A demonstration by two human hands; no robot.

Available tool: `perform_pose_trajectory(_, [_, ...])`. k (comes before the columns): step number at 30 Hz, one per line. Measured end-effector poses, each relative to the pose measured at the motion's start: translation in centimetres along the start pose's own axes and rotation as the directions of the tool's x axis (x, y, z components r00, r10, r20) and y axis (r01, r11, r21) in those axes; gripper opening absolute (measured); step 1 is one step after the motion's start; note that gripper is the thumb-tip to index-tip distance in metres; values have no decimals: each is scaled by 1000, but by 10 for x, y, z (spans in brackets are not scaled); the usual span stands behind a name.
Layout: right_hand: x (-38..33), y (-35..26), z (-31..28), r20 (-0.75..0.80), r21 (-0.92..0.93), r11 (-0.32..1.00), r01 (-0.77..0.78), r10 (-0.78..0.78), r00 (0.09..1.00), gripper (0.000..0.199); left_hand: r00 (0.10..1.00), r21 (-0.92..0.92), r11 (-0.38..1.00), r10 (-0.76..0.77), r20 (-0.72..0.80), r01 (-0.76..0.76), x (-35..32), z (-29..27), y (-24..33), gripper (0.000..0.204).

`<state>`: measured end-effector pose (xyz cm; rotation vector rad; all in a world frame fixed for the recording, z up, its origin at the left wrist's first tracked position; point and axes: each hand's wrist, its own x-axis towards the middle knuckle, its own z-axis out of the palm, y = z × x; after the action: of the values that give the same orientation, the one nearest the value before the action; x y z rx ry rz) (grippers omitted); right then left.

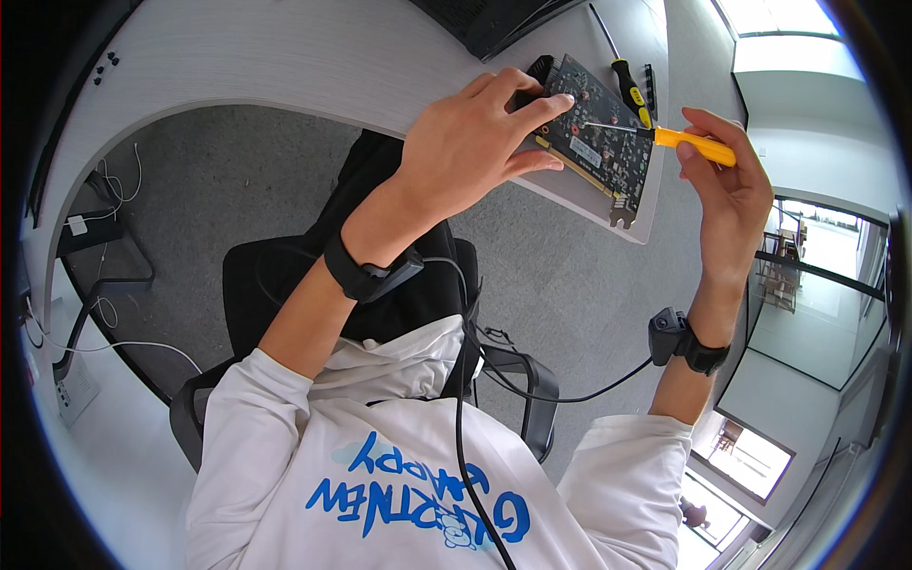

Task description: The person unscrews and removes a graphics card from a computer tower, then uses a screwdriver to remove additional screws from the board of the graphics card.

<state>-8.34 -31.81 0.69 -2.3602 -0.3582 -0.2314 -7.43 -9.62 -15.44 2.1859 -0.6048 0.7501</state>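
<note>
A graphics card (608, 128) lies with its dark circuit side up near the right end of the desk. My left hand (465, 133) steadies it at its left side, index finger pressed on the board and thumb beside the gold-contact edge. In my right hand (731, 180) is a screwdriver (698, 147) with a yellow handle, gripped between thumb and fingers. Its thin shaft lies nearly level across the card, the tip pointing left toward a spot close to my left fingers. Whether the tip sits in a screw is too small to tell.
Beyond the card rests a black-and-yellow screwdriver (629, 85), beside a narrow black piece (650, 90). A large black case (494, 24) stands at the back. Several small dark parts (106, 68) lie far left on the desk (285, 57). A cable (461, 408) hangs before my body.
</note>
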Motion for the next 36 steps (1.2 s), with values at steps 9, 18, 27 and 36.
perform_pose_trajectory(9, [-1,3,3,-48,-5,1000,-16,15,999,27,1000,-29,999,-23,1,23,1,-3,0,63])
perform_pose_trajectory(18, [-5,16,7,-16,231,968,-94,101,995,25,977,-346,914,-207,50,211,7,-14,0,50])
perform_pose_trajectory(27, [-4,19,23,-59,299,948,-109,133,989,23,969,-440,864,-230,89,245,11,-15,-3,37])
perform_pose_trajectory(36, [-1,19,29,-67,338,936,-97,127,990,22,956,-488,823,-262,130,292,13,-18,-3,17])
